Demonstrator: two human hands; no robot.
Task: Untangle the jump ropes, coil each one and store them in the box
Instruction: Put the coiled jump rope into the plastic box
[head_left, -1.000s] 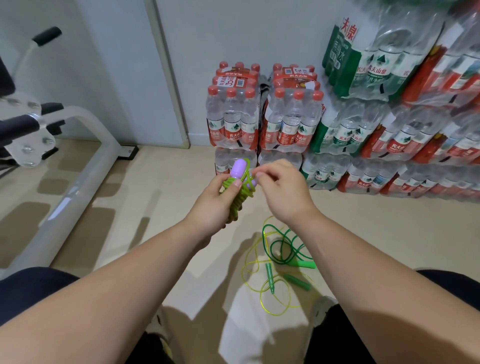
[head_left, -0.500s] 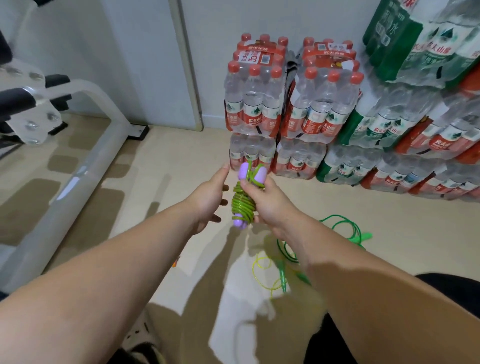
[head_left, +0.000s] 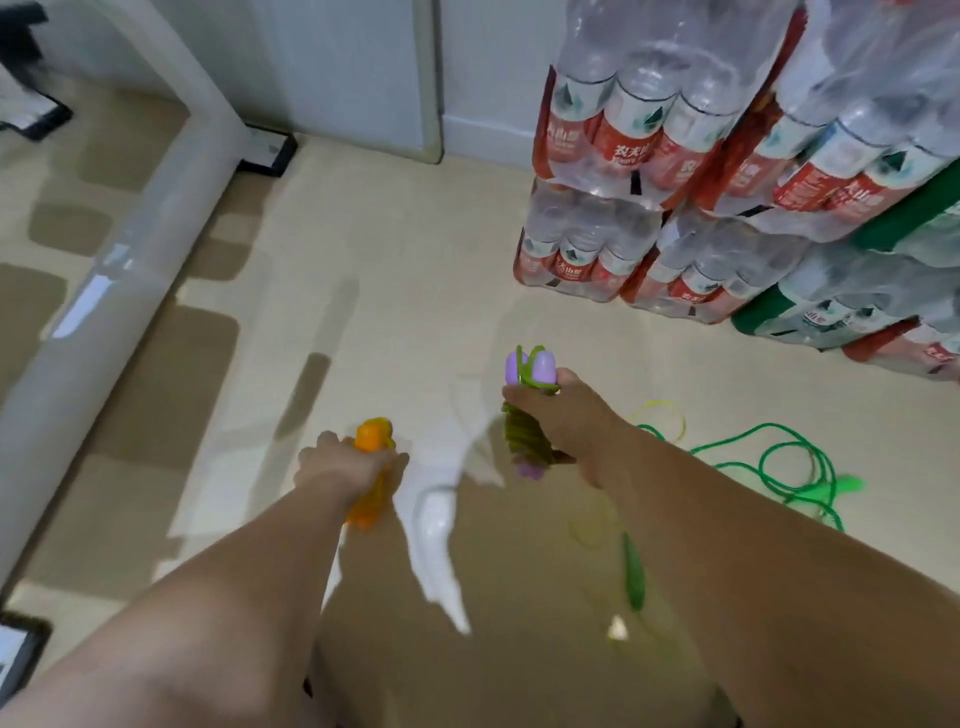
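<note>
Purple-handled rope (head_left: 524, 439) coiled upright; orange rope (head_left: 371, 434) bundled; green ropes (head_left: 769, 425) loose.

Floor (head_left: 395, 270) was smooth, glossy. Bottle packs (head_left: 639, 130): clear glossy plastic wrap. Frame tube (head_left: 130, 249) looked glossy painted metal. Purple handles (head_left: 543, 366) smooth plastic; loose green rope (head_left: 768, 426) and orange bundle (head_left: 371, 434) looked shiny plastic.

Bright, soft light fills the room. A white glare patch (head_left: 436, 530) gleams on the glossy floor (head_left: 415, 312) between the forearms (head_left: 727, 545), whose broad brown shadows (head_left: 519, 597) pool toward its near edge. Everything is smeared by motion blur: the left hand (head_left: 337, 462) on the orange bundle (head_left: 371, 434), the right hand (head_left: 566, 415) round the green coil (head_left: 524, 436), the bottle packs (head_left: 623, 145). The white tube (head_left: 130, 249) bows at the left.
</note>
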